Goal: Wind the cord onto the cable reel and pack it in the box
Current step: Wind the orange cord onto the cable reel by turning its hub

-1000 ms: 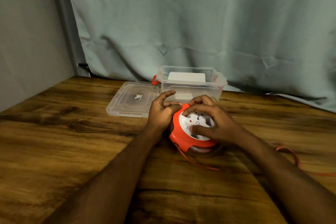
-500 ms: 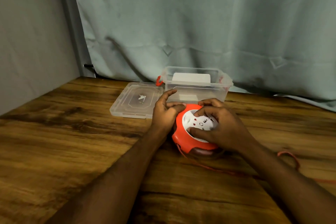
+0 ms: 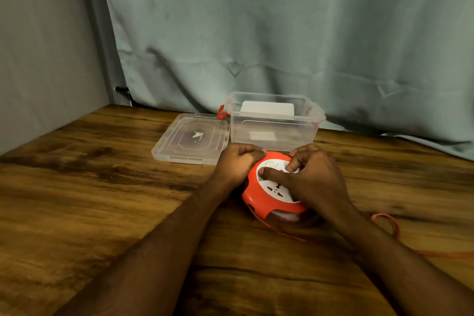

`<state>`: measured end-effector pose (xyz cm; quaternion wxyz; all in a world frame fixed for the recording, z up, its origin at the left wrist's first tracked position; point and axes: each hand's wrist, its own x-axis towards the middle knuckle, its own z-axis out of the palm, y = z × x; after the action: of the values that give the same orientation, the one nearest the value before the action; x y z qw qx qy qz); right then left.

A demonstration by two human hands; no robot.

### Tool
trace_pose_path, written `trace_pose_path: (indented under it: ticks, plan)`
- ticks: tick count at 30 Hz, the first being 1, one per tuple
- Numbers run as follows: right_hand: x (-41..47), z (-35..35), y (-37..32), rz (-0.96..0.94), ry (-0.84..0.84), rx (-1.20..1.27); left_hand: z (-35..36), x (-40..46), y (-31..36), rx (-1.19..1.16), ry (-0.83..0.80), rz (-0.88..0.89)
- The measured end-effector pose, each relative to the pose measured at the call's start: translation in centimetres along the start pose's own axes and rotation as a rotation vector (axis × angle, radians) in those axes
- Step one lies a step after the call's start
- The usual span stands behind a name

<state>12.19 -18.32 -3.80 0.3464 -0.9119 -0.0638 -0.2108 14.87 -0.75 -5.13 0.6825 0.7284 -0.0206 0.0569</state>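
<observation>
A round orange cable reel (image 3: 252,194) with a white socket face lies flat on the wooden table (image 3: 102,187). My left hand (image 3: 237,163) grips its left rim with curled fingers. My right hand (image 3: 311,178) lies over the white face, thumb and fingers pressed onto it. A thin orange cord (image 3: 279,232) leaves the reel's front and runs right under my right forearm, looping near the right edge. The clear plastic box (image 3: 273,133) stands open just behind the reel, with a white item inside.
The box's clear lid (image 3: 192,140) lies flat to the left of the box. A grey-green curtain (image 3: 282,33) hangs behind the table and a grey wall closes the left side. Bare wood spreads to the left and front.
My right hand has turned on the reel's white face, thumb now pointing left across it. The left fingers have curled tighter on the rim. The cord loop at right has shifted.
</observation>
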Motion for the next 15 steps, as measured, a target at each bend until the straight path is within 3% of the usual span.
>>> trace_pose_path:
  ticks: [11, 15]
  plan:
    - [0.3, -0.9, -0.4, -0.089, 0.057, -0.26, 0.1, -0.6, 0.3, -0.144, 0.024, 0.06]
    - [0.4, -1.9, -0.1, -0.406, -0.107, -0.045, -0.3, -0.5, 0.4, -0.234, 0.073, 0.044]
